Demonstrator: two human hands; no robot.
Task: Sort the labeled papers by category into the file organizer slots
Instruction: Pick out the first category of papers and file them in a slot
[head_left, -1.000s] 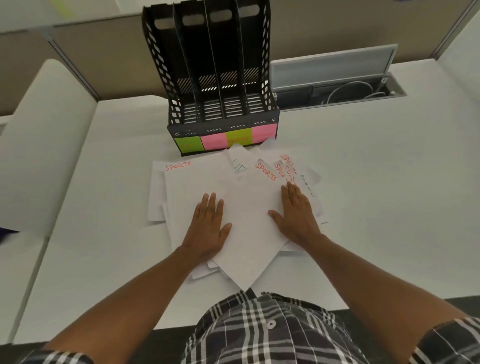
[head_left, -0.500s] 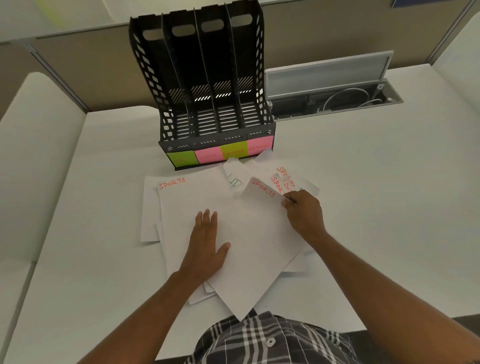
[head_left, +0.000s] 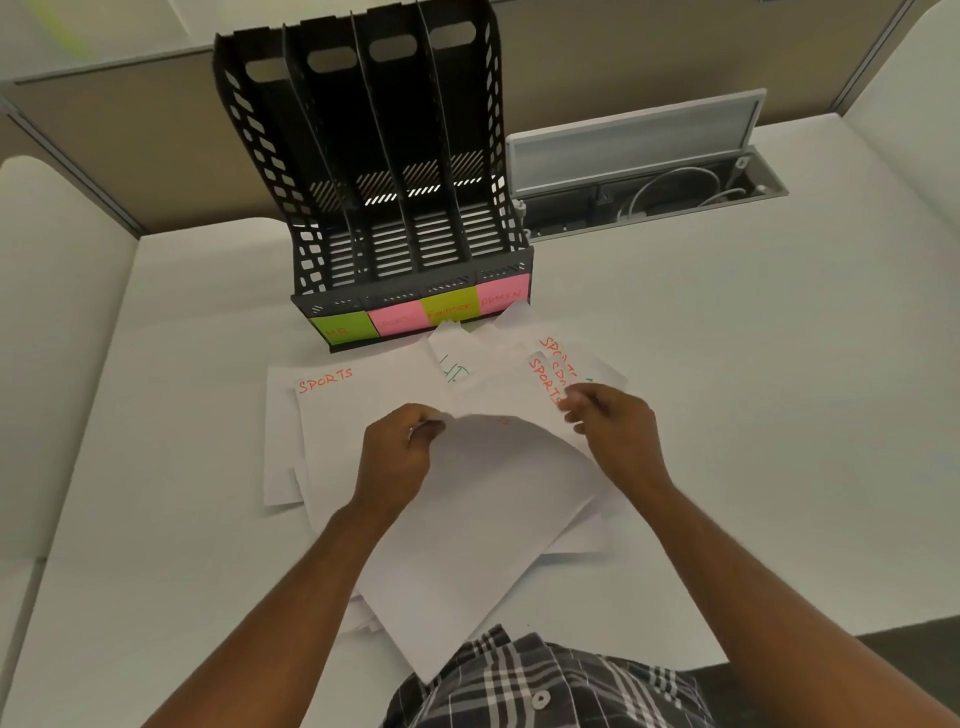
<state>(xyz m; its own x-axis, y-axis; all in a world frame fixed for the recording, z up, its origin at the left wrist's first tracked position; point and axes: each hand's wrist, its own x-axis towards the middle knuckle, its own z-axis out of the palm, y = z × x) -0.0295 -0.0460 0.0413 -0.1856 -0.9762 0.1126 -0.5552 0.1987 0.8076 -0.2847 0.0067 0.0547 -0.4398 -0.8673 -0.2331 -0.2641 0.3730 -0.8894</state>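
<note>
A loose pile of white papers lies on the desk in front of a black file organizer, which has several empty slots. Coloured notes on its front read HR, SPORTS, FINANCE and ADMIN. Several sheets show SPORTS in red at a corner. The top sheet has its far edge lifted and curled toward me. My left hand pinches that lifted edge at its left end. My right hand pinches the right end of the sheet beside the fanned SPORTS corners.
An open cable tray with white cords is sunk into the desk right of the organizer. A beige partition runs behind. The white desk stretches to the right and left of the pile.
Both hands went from pressing flat on the pile to pinching the top sheet. Its far edge has been lifted and curled back toward me.
</note>
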